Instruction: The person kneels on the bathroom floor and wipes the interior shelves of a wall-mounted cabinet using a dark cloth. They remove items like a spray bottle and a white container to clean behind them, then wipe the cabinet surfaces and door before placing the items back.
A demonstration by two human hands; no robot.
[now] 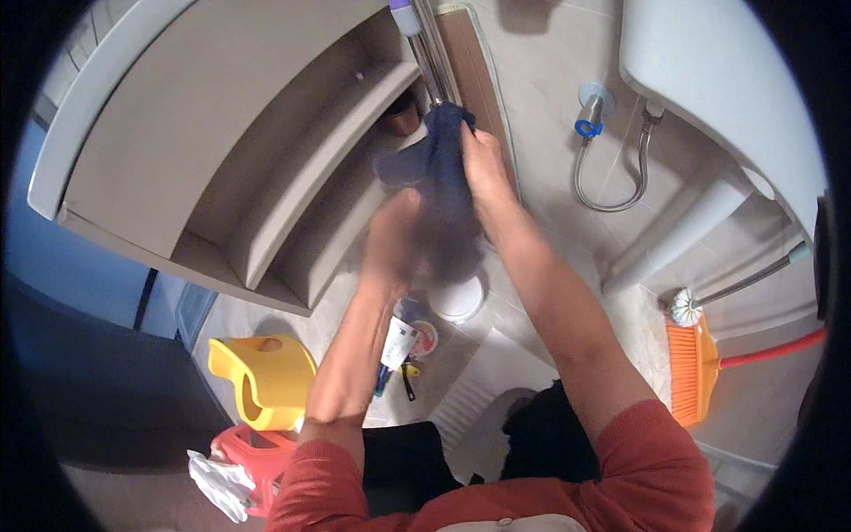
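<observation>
A dark blue cloth [442, 179] hangs bunched at the lower end of metal poles [432, 70], one of which carries a purple and grey grip. My right hand [485, 163] grips the upper right side of the cloth, close to where it meets the poles. Lower down, my left hand [392, 229] is at the cloth's left side, blurred, with its thumb upward and its fingers mostly hidden. One flap of the cloth sticks out to the left above that thumb, and the bottom of the cloth is blurred too.
An open shelf cabinet [332, 156] stands at left. On the floor are a round white lid or tub [457, 299], a yellow plastic stool [272, 379], a red plastic basket [249, 455] and small items. At right are a washbasin [718, 73], a hose [608, 206] and an orange broom [691, 372].
</observation>
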